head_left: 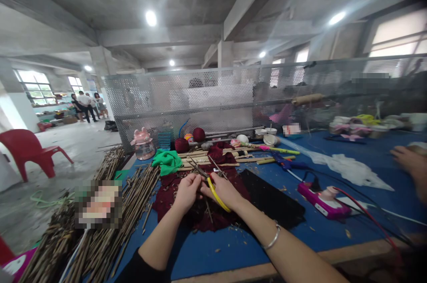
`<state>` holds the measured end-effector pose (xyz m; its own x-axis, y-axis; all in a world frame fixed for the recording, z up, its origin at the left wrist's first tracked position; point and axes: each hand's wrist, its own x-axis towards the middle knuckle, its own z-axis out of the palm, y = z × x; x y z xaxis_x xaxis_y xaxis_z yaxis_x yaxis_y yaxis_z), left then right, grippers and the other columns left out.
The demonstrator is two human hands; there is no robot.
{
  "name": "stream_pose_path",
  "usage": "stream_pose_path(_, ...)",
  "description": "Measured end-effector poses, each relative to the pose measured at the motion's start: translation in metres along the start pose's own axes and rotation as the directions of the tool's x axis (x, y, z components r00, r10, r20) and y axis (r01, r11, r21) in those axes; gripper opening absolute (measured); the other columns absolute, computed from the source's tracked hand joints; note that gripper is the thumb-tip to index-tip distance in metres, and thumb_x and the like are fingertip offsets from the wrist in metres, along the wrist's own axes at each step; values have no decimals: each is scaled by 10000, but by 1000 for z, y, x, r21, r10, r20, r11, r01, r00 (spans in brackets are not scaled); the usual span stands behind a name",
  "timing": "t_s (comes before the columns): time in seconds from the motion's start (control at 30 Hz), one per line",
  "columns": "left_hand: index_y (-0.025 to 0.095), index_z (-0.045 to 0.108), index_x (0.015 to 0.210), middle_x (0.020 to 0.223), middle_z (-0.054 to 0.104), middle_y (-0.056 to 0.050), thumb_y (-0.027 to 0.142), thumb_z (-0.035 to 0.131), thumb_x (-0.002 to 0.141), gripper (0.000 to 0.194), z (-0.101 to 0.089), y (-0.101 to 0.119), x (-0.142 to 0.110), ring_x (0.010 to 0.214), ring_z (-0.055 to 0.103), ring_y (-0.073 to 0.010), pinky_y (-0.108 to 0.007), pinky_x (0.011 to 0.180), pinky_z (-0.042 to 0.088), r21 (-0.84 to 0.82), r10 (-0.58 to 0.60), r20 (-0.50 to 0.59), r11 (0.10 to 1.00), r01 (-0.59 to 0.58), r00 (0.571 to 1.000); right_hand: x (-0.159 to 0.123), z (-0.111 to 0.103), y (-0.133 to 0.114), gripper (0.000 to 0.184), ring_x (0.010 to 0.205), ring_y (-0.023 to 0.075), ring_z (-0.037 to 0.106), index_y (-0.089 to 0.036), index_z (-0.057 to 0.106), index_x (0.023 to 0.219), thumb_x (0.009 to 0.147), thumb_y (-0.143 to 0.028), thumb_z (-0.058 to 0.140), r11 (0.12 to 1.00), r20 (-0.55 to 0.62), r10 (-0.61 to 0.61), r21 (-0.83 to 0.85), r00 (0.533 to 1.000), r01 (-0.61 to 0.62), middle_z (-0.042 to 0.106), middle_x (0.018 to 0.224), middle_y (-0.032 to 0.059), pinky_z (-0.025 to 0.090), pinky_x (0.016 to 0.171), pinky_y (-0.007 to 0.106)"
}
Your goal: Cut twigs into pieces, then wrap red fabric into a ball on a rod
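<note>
We had the yellow-handled metal scissors in our right hand, over the crumpled dark red cloth, mid-width on the blue counter, a bit back from its near edge. Right grip was wrapped round the handle. Left hand sat right beside it, fingertips pressed together near the blades; we couldn't tell what, if anything, was pinched there. A thin brown stick lay on the cloth just below our hands.

Doing it well, our read: left fingertips wanted to stay out of the blade line, since both hands were nearly touching. Any stick needed firm support close to the cut, short controlled closes, and the deeper part of the blades for tough spots. Tips were best aimed away from the left wrist. Keeping the work over the cloth made sense: it caught chips, though some already lay on the bare blue near the near edge. The pile of brown sticks along the left edge called for elbow room.

Toward the right edge we had the magenta power strip and its cables, worth keeping the blades off. Another person's hand was there too, well apart.

Brands and text: nothing readable. The patch over the sticks and the small card at the far side were pixelated; any print on the strip was too small to make out.
</note>
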<state>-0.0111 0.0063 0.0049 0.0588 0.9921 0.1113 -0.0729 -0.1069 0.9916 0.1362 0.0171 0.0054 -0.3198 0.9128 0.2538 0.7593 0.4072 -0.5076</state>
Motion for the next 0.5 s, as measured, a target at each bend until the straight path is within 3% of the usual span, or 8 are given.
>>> stream_pose_path(0.23, 132, 598, 804, 587, 570, 15, 454, 610, 680, 345, 1, 3, -5, 479, 501, -81, -155, 380, 382, 117, 28, 3, 993, -28, 1000, 3, -2, 4, 425, 683, 159, 549, -179, 508, 831, 763, -599, 497, 995, -28, 37, 96, 999, -34, 618, 779, 60, 315, 569, 225)
stream_pose_path(0.5, 125, 611, 775, 532, 488, 40, 474, 617, 672, 364, 0, 3, -4, 404, 391, -53, -163, 334, 368, 140, 46, 17, 989, -48, 999, 1, -3, 0, 445, 705, 175, 557, -169, 458, 901, 722, -556, 584, 993, 38, 12, 118, 999, -16, 605, 813, 69, 325, 583, 229)
